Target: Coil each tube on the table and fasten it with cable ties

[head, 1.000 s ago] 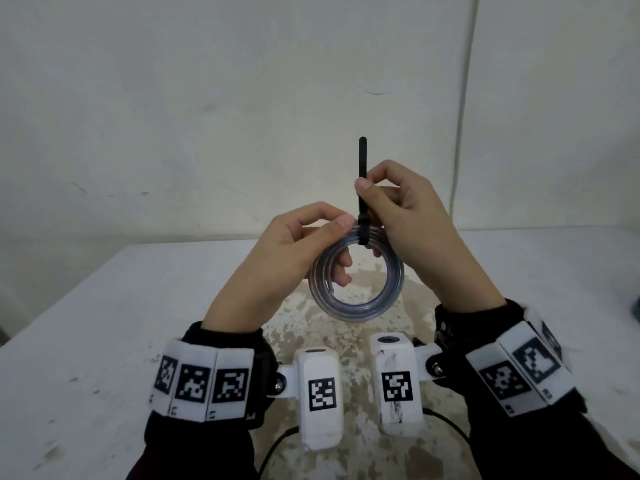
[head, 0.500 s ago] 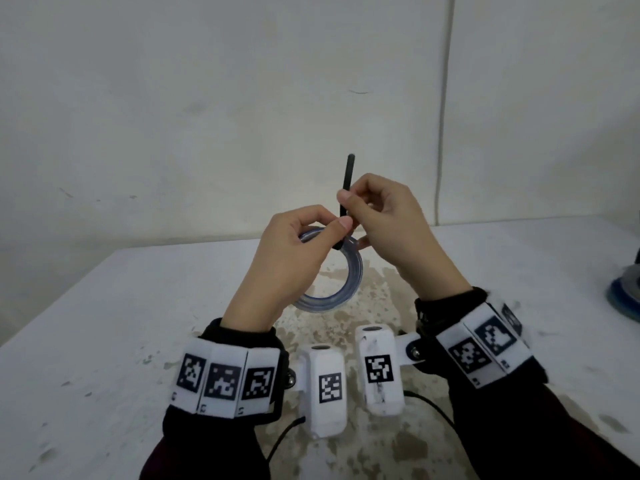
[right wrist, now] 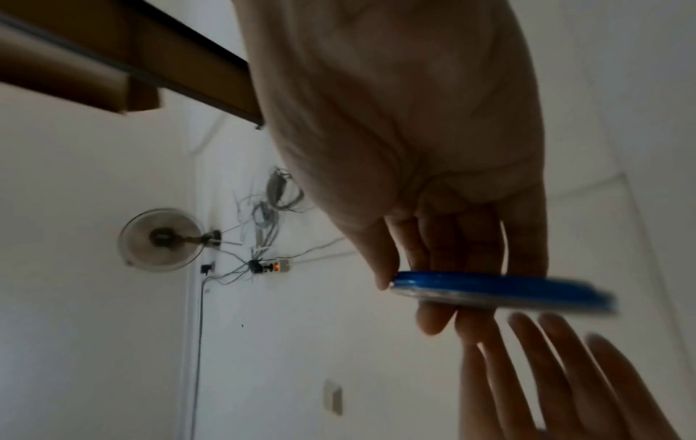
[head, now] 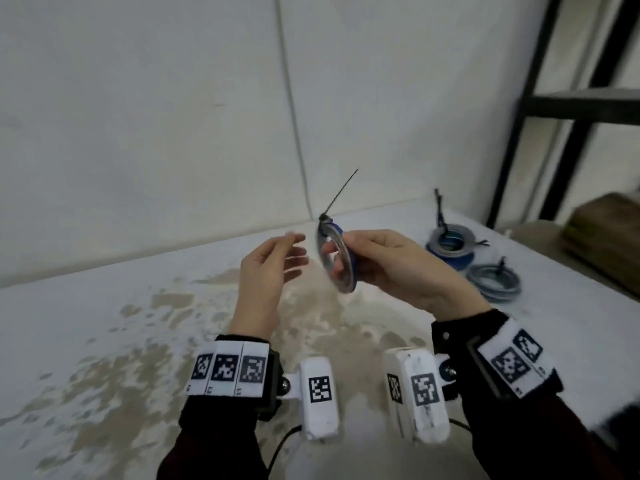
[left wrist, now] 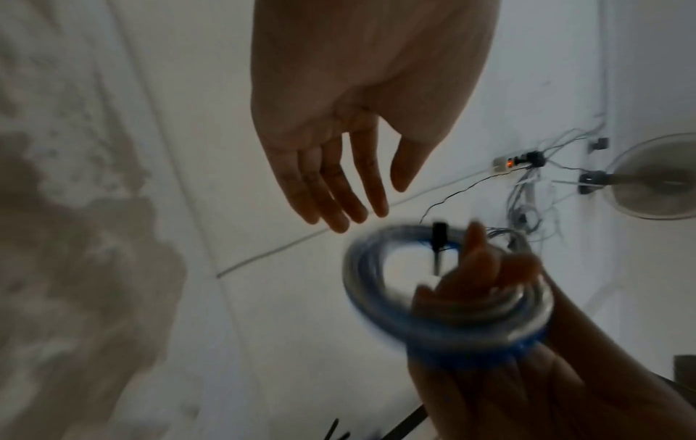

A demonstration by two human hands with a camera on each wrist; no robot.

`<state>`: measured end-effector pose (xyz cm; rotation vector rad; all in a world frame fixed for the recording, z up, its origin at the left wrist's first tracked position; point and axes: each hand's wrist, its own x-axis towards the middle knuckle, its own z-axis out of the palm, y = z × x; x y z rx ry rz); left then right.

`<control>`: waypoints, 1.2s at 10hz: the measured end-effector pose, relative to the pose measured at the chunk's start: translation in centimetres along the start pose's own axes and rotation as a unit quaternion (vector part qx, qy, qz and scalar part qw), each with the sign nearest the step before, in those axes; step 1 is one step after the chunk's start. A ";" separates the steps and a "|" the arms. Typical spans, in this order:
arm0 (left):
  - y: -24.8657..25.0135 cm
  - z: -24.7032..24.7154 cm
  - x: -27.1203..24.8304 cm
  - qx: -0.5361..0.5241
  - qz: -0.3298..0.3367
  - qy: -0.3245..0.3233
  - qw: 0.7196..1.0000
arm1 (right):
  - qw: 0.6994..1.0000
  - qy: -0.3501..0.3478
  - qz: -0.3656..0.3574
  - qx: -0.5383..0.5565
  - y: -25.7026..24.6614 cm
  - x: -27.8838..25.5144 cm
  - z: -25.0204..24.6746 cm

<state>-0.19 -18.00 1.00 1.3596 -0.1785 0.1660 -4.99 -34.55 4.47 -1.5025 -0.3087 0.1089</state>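
My right hand (head: 367,251) grips a small coil of clear and blue tube (head: 337,261) in the air above the table, seen nearly edge-on. A black cable tie (head: 337,195) is fastened round the coil's top, its tail pointing up and right. In the right wrist view the thumb and fingers pinch the coil (right wrist: 501,291) by its rim. My left hand (head: 277,251) hovers just left of the coil with fingers straight and apart, touching nothing. The left wrist view shows the left hand (left wrist: 339,184) and the blurred coil (left wrist: 444,291) below it.
Two tied tube coils lie at the table's far right: a blue-centred one (head: 450,244) and a grey one (head: 493,282). A dark metal shelf frame (head: 540,109) and a brown box (head: 606,237) stand beyond the right edge. The white table (head: 104,341) has worn brown patches.
My left hand has let go of the coil and drawn away to the left. My right hand has shifted from the tie's tail to the coil's rim and carried it rightward; the view has turned right.
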 end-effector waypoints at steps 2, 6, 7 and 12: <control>-5.9 3.5 0.2 -0.070 -0.177 -0.025 0.981 | 0.926 0.242 0.046 -0.286 0.3 -2.5 -9.6; -9.0 2.7 -0.1 -0.174 -0.293 0.004 0.940 | 0.733 0.237 0.271 -0.577 4.0 -0.9 -19.6; -9.3 2.1 -0.1 -0.196 -0.299 0.015 0.934 | 0.725 0.240 0.265 -0.588 4.6 -0.8 -19.7; -9.0 1.5 -0.7 -0.177 -0.267 0.009 0.947 | 0.865 0.435 0.076 -0.240 4.5 -2.0 -17.2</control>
